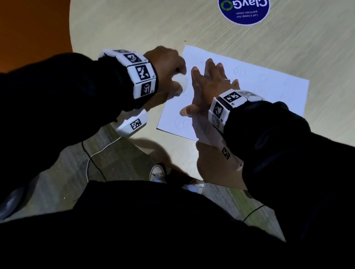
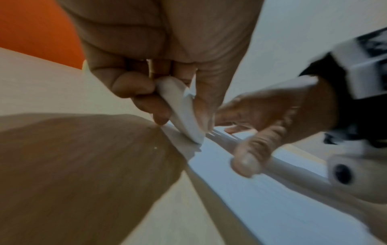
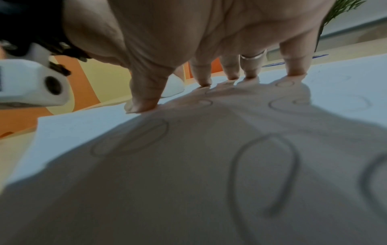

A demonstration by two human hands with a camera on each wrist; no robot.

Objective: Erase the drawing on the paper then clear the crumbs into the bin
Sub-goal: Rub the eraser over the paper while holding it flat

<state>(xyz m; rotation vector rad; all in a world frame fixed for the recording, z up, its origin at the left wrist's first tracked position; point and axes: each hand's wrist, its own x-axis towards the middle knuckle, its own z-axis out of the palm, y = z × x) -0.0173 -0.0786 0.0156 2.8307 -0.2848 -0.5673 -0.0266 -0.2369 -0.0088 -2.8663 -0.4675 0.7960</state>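
- Left hand [image 1: 167,68] pinches a white eraser [image 2: 184,112] between thumb and fingers, its lower tip touching the paper [image 1: 273,96] right at the sheet's left edge.
- Right hand [image 1: 209,85] lies flat and wide, fingers spread, fingertips [image 3: 204,81] and thumb pressing the paper down on the pale wooden table [image 1: 140,18].
- The paper sits near the table's front edge; its long axis runs left to right across the person's view, slightly skewed, the far right corner furthest away.
- The eraser's long axis stands steep, tilted, top leaning toward the palm, tip down.
- Pencil loops [image 3: 266,174] are plain under the right palm, so most of the erasing looks undone.
- Risk: rubbing this close to the edge could catch the border and crease or tear the sheet.
- Risk: the loops under the holding hand may get missed, or smeared by the palm.
- Risk: crumbs could scatter over the near table edge to the floor; no bin is in view.
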